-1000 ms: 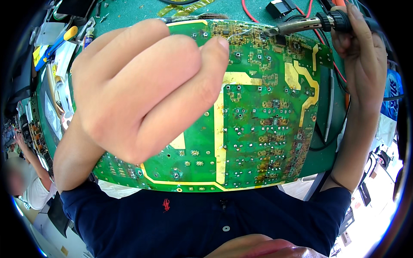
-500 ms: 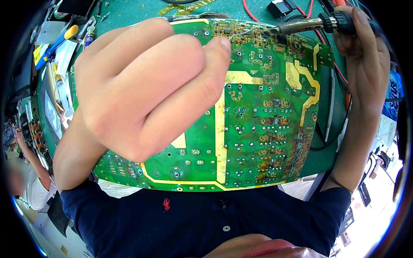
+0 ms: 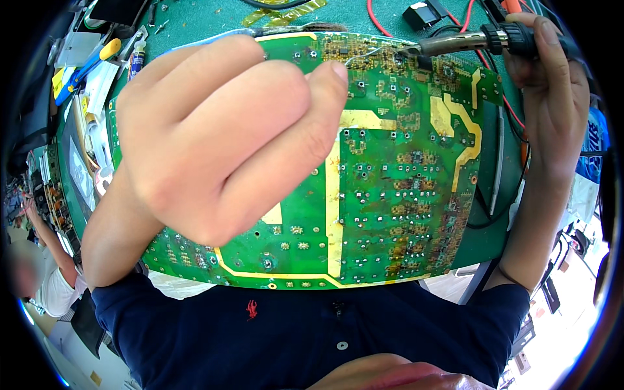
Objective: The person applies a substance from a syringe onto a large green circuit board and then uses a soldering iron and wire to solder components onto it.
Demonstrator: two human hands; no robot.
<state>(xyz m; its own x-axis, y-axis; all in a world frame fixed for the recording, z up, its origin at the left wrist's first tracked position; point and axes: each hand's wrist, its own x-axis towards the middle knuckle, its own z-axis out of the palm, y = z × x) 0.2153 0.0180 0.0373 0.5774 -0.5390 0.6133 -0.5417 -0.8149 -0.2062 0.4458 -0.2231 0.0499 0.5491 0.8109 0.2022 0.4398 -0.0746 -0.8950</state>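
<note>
Currently, your left hand (image 3: 201, 143), fingers (image 3: 260, 88) curled, pinches thin wire (image 3: 363, 55) above a green circuit board (image 3: 305, 211); right of those fingers, your right hand (image 3: 551, 88) grips a soldering iron (image 3: 458, 43).

The left hand (image 3: 214, 136) is covering the upper left of the green circuit board (image 3: 377, 149) and concealing the near end of a thin wire (image 3: 364, 54). On the soldering iron (image 3: 455, 43), the tip is looking too small to tell whether it is touching the board. The right hand (image 3: 549, 84) is hiding part of the handle (image 3: 520, 40). At far left, a co-worker's face (image 3: 25, 270) is appearing blurred; at right, the dark rim is cutting off a blue package (image 3: 593, 146)
</note>
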